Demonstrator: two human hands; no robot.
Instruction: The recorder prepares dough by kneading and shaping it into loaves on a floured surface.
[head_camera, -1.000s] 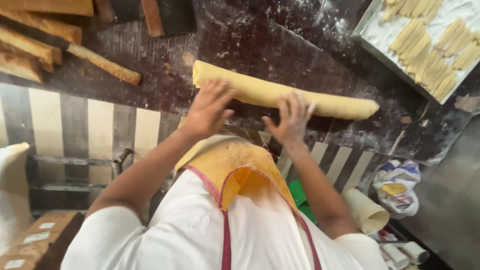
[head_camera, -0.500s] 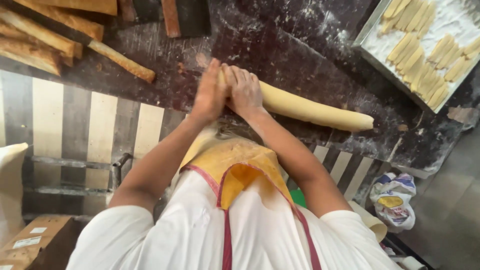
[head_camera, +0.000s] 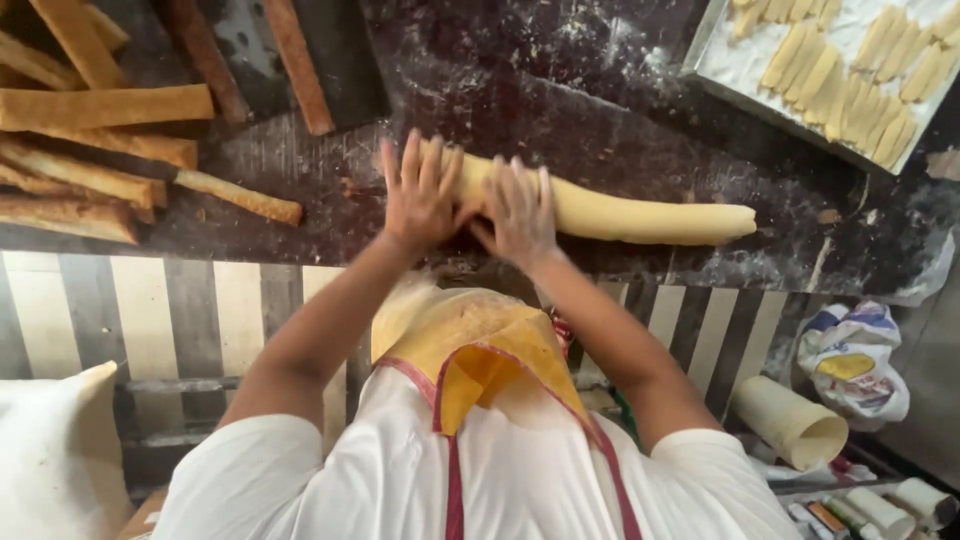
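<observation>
- Dough (head_camera: 640, 212): a long pale-yellow roll lying across the dark, floury counter (head_camera: 620, 110), running from under my hands out toward 3 o'clock, where its blunt end is free.
- Nearest to me, at 6 o'clock, my white shirt and a yellow apron (head_camera: 480, 350) with red edging, bunched against the striped counter front.
- At 8 o'clock, low down, a white sack (head_camera: 55, 450); at 4 o'clock a cream-coloured roll (head_camera: 790, 420) and a printed plastic bag (head_camera: 850, 365) sit below the counter.
- My left hand (head_camera: 420, 195) lies flat on the near end of the dough, fingers spread wide and pointing to 12 o'clock, palm pressing down; nothing is gripped.
- My right hand (head_camera: 518, 212) is just beside it, almost touching, also flat and open on the dough with fingers fanned; it presses, it does not clasp.
- Both hands sit together at the left end of the roll, so most of the length is bare.
- At 9 to 10 o'clock, well apart from the dough, long brown baked sticks (head_camera: 100, 105) lie stacked on the counter, one stray stick (head_camera: 240, 197) nearer my left hand.
- At 11 o'clock, two more brown sticks lie on a dark tray (head_camera: 345, 60).
- Farthest, at 2 o'clock, a metal tray (head_camera: 715, 75) lined white holds rows of short pale dough strips (head_camera: 850, 85).
</observation>
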